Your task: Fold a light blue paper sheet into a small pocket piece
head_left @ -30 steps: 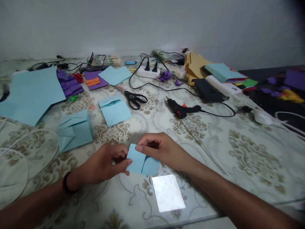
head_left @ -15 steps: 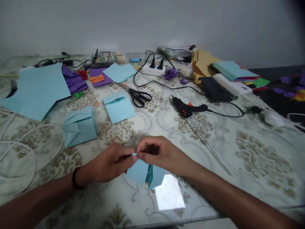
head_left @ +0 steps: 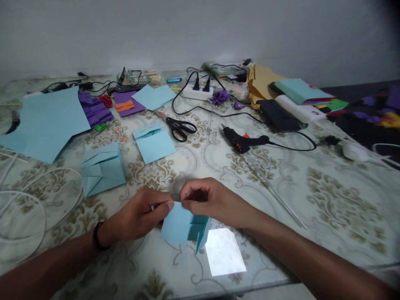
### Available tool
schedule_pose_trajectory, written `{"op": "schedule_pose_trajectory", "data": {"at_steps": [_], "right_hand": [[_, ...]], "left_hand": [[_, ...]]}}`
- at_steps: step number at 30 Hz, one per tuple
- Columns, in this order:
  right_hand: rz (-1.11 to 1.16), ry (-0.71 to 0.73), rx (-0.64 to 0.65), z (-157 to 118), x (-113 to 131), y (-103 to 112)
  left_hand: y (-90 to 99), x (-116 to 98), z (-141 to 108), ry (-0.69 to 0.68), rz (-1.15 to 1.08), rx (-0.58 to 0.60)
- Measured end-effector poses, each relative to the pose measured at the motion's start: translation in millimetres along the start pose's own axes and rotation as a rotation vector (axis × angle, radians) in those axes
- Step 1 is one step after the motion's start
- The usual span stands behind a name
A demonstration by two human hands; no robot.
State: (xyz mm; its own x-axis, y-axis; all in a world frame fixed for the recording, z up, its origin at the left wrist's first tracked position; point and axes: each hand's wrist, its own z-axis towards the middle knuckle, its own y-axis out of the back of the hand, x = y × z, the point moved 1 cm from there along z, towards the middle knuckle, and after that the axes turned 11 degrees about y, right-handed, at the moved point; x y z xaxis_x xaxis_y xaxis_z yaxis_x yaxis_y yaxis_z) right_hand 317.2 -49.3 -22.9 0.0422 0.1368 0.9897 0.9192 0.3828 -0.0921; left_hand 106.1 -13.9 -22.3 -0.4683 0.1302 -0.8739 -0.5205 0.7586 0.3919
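A light blue sheet of folded paper (head_left: 176, 225) is pinched between my two hands near the front of the table. My left hand (head_left: 145, 214), with a dark band at the wrist, grips its upper left corner between thumb and fingers. Close by, my right hand (head_left: 214, 202) pinches the upper edge, and its palm hides part of the sheet. The paper's right portion stands up in a crease. Beyond my left hand lie a blue folded paper pocket (head_left: 103, 168) and a flatter folded blue piece (head_left: 154, 143).
Black-handled scissors (head_left: 181, 128) and a glue gun (head_left: 243, 139) lie across the middle. Clear glue sticks (head_left: 281, 202) rest to the right. A white power strip (head_left: 197, 92), large blue paper (head_left: 53, 121) and a white cable (head_left: 45, 208) are around the table.
My left hand has shifted slightly left along the paper's top edge. The sheet's right portion has swung more upright, and the whole view has moved a little.
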Motion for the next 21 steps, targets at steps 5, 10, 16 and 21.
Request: {"op": "schedule_pose_trajectory", "data": {"at_steps": [5,10,16,21], "right_hand": [[0.022,0.006,0.039,1.1,-0.6,9.7],[0.004,0.019,0.073,1.7,1.3,16.1],[0.012,0.037,0.133,-0.2,4.2,10.3],[-0.015,-0.054,0.093,-1.6,-3.4,1.5]], "left_hand": [[6.0,2.2,1.0,0.032,-0.065,-0.030],[10.2,1.1,2.9,0.051,-0.105,-0.033],[9.8,-0.8,4.3,0.029,-0.069,0.011],[4.3,1.2,4.4,0.101,-0.171,0.022]]}}
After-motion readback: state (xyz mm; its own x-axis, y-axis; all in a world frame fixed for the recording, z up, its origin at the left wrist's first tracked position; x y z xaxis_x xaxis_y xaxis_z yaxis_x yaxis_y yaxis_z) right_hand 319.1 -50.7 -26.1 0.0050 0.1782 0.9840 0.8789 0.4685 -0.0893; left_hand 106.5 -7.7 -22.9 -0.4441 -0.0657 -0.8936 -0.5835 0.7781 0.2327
